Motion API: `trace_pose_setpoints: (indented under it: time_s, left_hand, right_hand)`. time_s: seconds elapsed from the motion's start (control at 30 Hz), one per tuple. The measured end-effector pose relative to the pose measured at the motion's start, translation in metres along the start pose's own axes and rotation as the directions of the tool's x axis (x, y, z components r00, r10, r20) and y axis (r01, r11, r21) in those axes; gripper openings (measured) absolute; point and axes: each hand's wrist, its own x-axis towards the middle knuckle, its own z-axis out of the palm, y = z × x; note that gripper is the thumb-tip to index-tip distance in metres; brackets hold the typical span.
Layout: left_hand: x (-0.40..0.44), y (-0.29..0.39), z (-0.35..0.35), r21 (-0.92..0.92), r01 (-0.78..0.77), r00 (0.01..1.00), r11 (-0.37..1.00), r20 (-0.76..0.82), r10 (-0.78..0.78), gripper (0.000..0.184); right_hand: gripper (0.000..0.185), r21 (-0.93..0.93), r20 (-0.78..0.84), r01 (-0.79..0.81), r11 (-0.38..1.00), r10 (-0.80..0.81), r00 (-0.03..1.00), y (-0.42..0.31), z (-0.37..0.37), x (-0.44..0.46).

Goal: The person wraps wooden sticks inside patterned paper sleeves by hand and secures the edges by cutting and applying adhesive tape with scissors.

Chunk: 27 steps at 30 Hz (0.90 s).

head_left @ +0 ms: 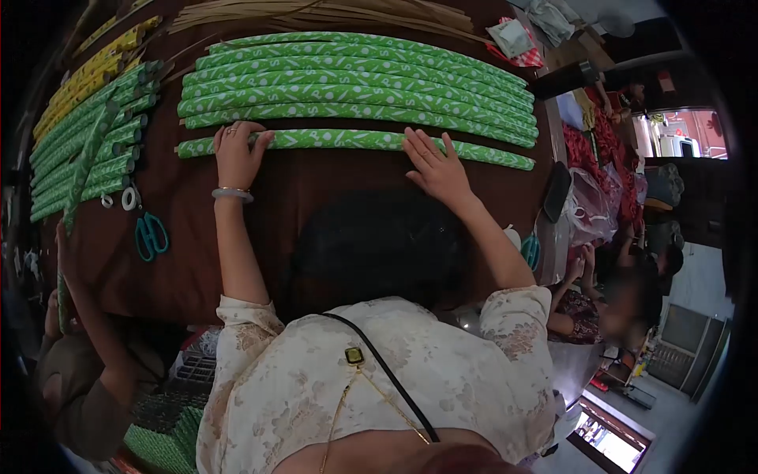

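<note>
A green patterned roll of wrapping paper (332, 140) lies crosswise on the brown-covered table in front of me. My left hand (239, 154) grips it near its left end, with bent fingers over the top and the thumb against the near side. Toward its right part, my right hand (437, 163) rests on the roll with fingers stretched out and thumb apart. Just beyond, several matching green rolls (347, 88) lie side by side, separated from the near one by a narrow strip of tablecloth.
At left are stacked green rolls (79, 170), yellow rolls (79, 87), teal scissors (150, 235) and a tape roll (129, 198). A co-worker's arm (95, 308) holds a green roll there. Brown paper strips (332, 16) lie at the back. Another person (588, 308) sits at right.
</note>
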Motion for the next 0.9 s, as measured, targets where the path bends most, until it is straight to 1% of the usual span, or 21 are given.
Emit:
trace_pose_setpoints:
  time_s: [0.1, 0.13, 0.2, 0.23, 0.33, 0.37, 0.43, 0.47, 0.53, 0.57, 0.63, 0.67, 0.73, 0.77, 0.87, 0.9]
  left_hand:
    - [0.0, 0.0, 0.001, 0.008, -0.011, 1.0, 1.0, -0.007, 0.011, 0.025]
    - [0.0, 0.001, 0.0, 0.01, -0.013, 1.0, 1.0, -0.006, 0.014, 0.025]
    - [0.0, 0.003, -0.003, -0.011, 0.009, 1.0, 1.0, 0.023, -0.009, 0.025]
    - [0.0, 0.003, -0.002, -0.009, 0.005, 1.0, 1.0, 0.022, -0.004, 0.025]
    - [0.001, 0.001, -0.002, 0.008, 0.004, 1.0, 1.0, 0.017, -0.004, 0.025]
    - [0.0, 0.002, -0.003, 0.002, 0.014, 0.999, 1.0, 0.031, -0.014, 0.025]
    - [0.001, 0.001, -0.002, -0.005, 0.018, 0.999, 1.0, 0.044, -0.018, 0.025]
    - [0.001, -0.001, -0.002, -0.015, 0.013, 0.999, 1.0, 0.044, -0.012, 0.024]
    - [0.0, -0.001, -0.001, -0.024, 0.0, 0.999, 1.0, 0.046, 0.001, 0.024]
    - [0.0, 0.001, -0.002, -0.021, 0.002, 0.999, 1.0, 0.039, -0.001, 0.024]
    - [0.001, 0.003, -0.004, -0.02, -0.008, 0.999, 1.0, 0.033, 0.009, 0.024]
    - [0.0, 0.003, -0.004, -0.016, -0.007, 1.0, 1.0, 0.027, 0.007, 0.024]
    - [0.0, 0.003, -0.003, -0.022, -0.02, 0.999, 1.0, 0.029, 0.021, 0.024]
    - [0.0, 0.002, -0.003, -0.009, -0.014, 0.999, 1.0, 0.035, 0.014, 0.024]
    - [0.001, 0.003, -0.003, 0.008, -0.015, 0.998, 1.0, 0.055, 0.014, 0.023]
    - [0.001, 0.003, -0.003, 0.01, -0.007, 0.998, 1.0, 0.055, 0.007, 0.023]
  right_hand:
    - [0.058, 0.03, 0.026, -0.174, 0.984, 0.173, 0.985, 0.004, -0.012, -0.025]
    - [0.058, 0.032, 0.025, -0.177, 0.984, 0.176, 0.984, 0.004, -0.016, -0.033]
    - [0.054, 0.043, 0.062, -0.283, 0.958, 0.28, 0.958, 0.002, -0.024, -0.048]
    - [0.054, 0.043, 0.057, -0.285, 0.958, 0.282, 0.958, 0.0, -0.026, -0.055]
    - [0.044, -0.103, 0.017, -0.433, 0.896, 0.437, 0.9, -0.005, -0.02, -0.078]
    - [0.044, -0.106, 0.014, -0.435, 0.894, 0.439, 0.898, -0.004, -0.016, -0.085]
    - [0.042, 0.137, -0.051, -0.478, 0.868, 0.488, 0.871, -0.003, -0.014, -0.092]
    - [0.042, 0.136, -0.054, -0.481, 0.866, 0.491, 0.869, -0.001, -0.011, -0.092]
    - [0.043, 0.221, -0.112, -0.457, 0.862, 0.487, 0.866, 0.001, -0.013, -0.075]
    - [0.043, 0.22, -0.118, -0.46, 0.86, 0.492, 0.863, 0.002, -0.014, -0.062]
    - [0.048, 0.093, -0.233, -0.479, 0.873, 0.487, 0.842, 0.004, -0.014, -0.038]
    - [0.048, 0.091, -0.234, -0.489, 0.867, 0.496, 0.836, 0.003, -0.009, -0.032]
    - [0.055, 0.083, -0.066, -0.435, 0.896, 0.441, 0.895, 0.004, 0.0, -0.029]
    - [0.057, 0.032, -0.026, -0.434, 0.9, 0.435, 0.9, 0.005, -0.001, -0.031]
    - [0.057, 0.017, -0.009, -0.494, 0.869, 0.495, 0.869, 0.007, -0.003, -0.042]
    - [0.057, 0.003, -0.023, -0.535, 0.845, 0.535, 0.844, 0.008, -0.003, -0.049]
